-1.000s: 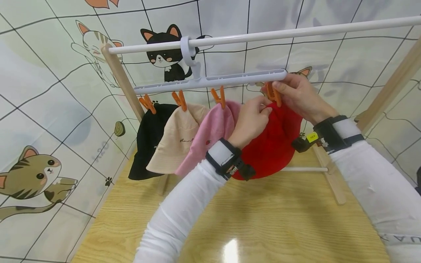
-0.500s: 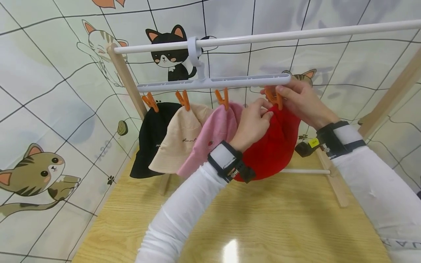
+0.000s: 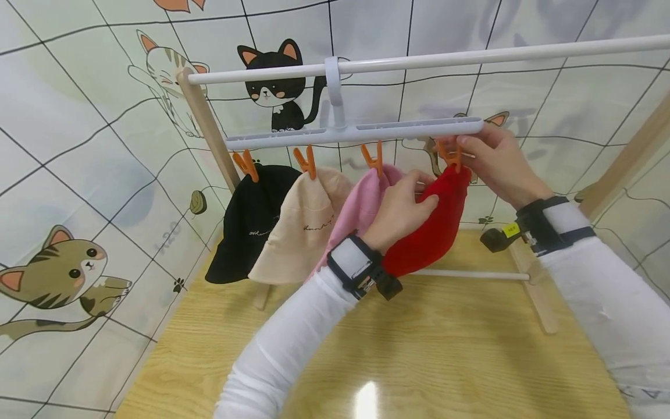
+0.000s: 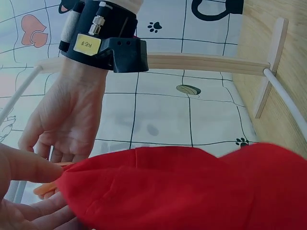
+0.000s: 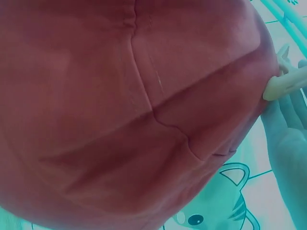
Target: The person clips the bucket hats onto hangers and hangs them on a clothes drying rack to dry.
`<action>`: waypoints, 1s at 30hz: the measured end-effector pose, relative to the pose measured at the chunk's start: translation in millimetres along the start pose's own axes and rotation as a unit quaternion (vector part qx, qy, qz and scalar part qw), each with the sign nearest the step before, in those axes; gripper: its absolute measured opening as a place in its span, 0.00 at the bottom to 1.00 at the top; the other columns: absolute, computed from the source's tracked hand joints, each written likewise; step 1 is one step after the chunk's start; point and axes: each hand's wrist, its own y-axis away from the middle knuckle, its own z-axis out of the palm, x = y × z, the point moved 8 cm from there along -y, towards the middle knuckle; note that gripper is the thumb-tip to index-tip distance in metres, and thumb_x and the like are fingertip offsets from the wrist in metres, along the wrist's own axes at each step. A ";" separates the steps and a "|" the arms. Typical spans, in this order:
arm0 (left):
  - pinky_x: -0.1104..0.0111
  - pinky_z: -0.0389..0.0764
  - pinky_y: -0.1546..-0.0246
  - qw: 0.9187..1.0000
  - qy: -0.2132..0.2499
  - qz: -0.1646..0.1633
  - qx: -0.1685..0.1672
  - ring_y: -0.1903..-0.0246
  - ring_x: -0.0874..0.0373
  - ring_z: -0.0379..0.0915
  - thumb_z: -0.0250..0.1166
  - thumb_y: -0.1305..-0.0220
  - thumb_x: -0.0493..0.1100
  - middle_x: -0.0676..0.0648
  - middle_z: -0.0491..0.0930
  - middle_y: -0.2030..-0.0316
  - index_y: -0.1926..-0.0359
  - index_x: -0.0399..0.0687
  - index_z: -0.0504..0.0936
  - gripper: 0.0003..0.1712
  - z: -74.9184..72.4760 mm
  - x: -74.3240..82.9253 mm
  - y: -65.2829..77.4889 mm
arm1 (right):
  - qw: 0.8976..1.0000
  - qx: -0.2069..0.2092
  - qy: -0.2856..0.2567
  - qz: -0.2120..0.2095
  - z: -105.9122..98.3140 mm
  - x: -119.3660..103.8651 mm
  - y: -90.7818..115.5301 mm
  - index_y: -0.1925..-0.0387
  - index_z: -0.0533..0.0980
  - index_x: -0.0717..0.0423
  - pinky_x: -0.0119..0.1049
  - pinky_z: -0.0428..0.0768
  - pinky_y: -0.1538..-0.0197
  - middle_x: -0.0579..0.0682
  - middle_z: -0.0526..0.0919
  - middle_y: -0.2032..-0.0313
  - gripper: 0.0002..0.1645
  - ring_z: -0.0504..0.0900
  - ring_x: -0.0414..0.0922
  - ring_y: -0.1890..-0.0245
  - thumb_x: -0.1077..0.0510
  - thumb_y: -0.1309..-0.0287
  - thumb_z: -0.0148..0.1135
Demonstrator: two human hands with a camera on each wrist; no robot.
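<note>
A red bucket hat (image 3: 437,224) hangs crown up, under an orange clothespin (image 3: 450,154) near the right end of a pale hanger (image 3: 408,128). My right hand (image 3: 502,166) pinches this clothespin between thumb and fingers. Against the hat's left side lies my left hand (image 3: 400,206), its thumb in front and parted from the forefinger. In the left wrist view, the left thumb (image 4: 29,167) touches the hat's tip. A pink hat (image 3: 361,203), a cream hat (image 3: 309,233) and a black hat (image 3: 251,227) hang from clothespins on the left; my left hand partly covers the pink one.
The hanger hooks over a white rail (image 3: 445,61) with wooden uprights (image 3: 206,128). Below is a wood-grain table (image 3: 419,349), and a lower white bar (image 3: 476,274) crosses the rack's base. A wall with printed cats (image 3: 274,81) stands close behind.
The hanger has slid right along the rail, carrying its hats. The red hat has turned and looks narrower. My left thumb and forefinger have spread apart, while the right hand has shifted right.
</note>
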 end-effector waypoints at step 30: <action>0.78 0.70 0.52 0.999 -0.015 0.032 -0.026 0.54 0.64 0.71 0.59 0.36 0.33 0.49 0.77 0.52 0.47 0.41 0.73 0.16 13.8 -1.9 21.7 | 0.994 0.039 -0.098 -0.032 -36.7 -6.0 24.9 0.38 0.67 0.67 0.35 0.75 0.47 0.61 0.75 0.51 0.23 0.77 0.51 0.50 0.68 0.33 0.54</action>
